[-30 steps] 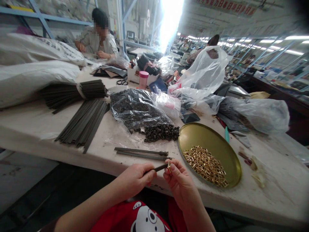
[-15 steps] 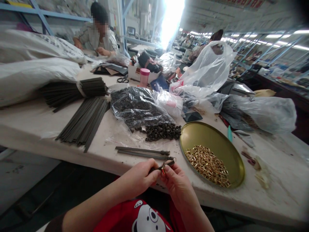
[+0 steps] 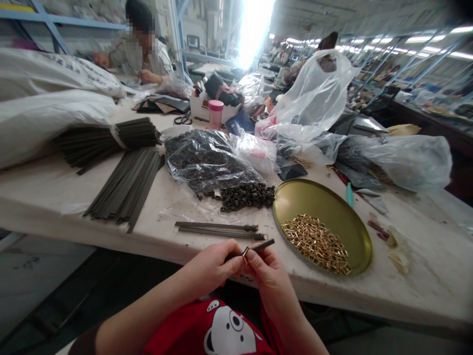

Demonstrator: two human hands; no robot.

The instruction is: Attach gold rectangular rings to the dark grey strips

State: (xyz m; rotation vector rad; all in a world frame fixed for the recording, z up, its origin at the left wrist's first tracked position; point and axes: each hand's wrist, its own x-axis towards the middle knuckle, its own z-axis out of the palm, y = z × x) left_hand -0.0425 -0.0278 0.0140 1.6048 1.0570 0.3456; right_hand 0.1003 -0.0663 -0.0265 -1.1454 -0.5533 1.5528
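Close to the table's front edge, my left hand [image 3: 222,260] is closed on a dark narrow strap [image 3: 266,244]. My right hand [image 3: 269,272] pinches a small gold buckle [image 3: 245,255] that sits on the strap, fingertips nearly touching those of the left. One strap end sticks out past the right fingers. Just beyond the hands lie two straps with buckles [image 3: 218,229]. To the right, a round gold tray [image 3: 332,207] holds a heap of gold buckles [image 3: 316,241].
Small dark loops [image 3: 247,197] spill from a clear plastic bag [image 3: 210,158]. Further left lie loose straps [image 3: 125,185] and a tied strap bundle [image 3: 136,133]. A phone-like dark slab [image 3: 292,171], a pink-lidded jar [image 3: 215,114] and scissors [image 3: 183,119] lie farther back. Another person [image 3: 142,54] sits across.
The strap end now reaches farther out past my right fingers, and the gold buckle shows more clearly between my hands. The whole view has shifted slightly.
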